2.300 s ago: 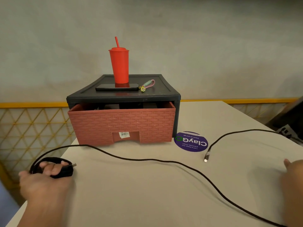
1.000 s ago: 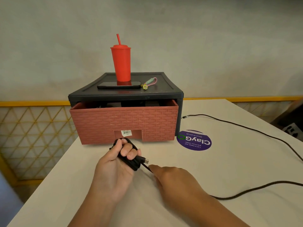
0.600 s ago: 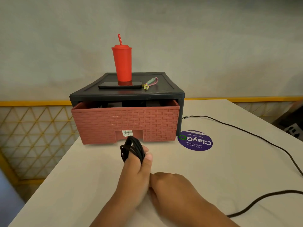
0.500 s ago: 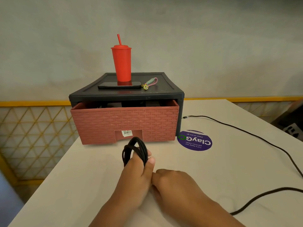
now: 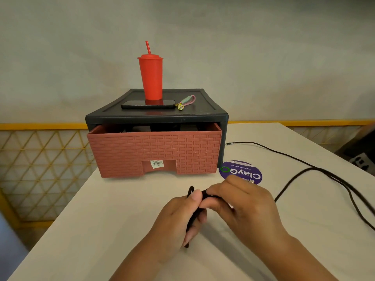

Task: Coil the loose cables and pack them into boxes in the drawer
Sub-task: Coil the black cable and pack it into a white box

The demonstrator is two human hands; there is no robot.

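Observation:
My left hand (image 5: 178, 218) grips a bundle of coiled black cable (image 5: 191, 214) on the white table, in front of the drawer unit. My right hand (image 5: 241, 201) pinches the same cable at the top of the bundle, touching the left thumb. The loose length of the cable (image 5: 304, 173) runs off to the right and loops back; a plug end (image 5: 229, 144) lies beside the unit. The red-brown woven-pattern drawer (image 5: 156, 153) stands slightly pulled out of its dark frame (image 5: 156, 116); dark boxes inside are barely visible.
A red tumbler with a straw (image 5: 151, 78), a black phone (image 5: 148, 104) and a small key strap (image 5: 186, 101) rest on top of the frame. A purple round sticker (image 5: 241, 172) is stuck on the table. Yellow lattice railing (image 5: 40, 159) stands left, beyond the table edge.
The coil has turned from upright above my left fist to lying within it. My right hand has risen from the table and taken hold of the cable at the coil; the loose cable has drawn in.

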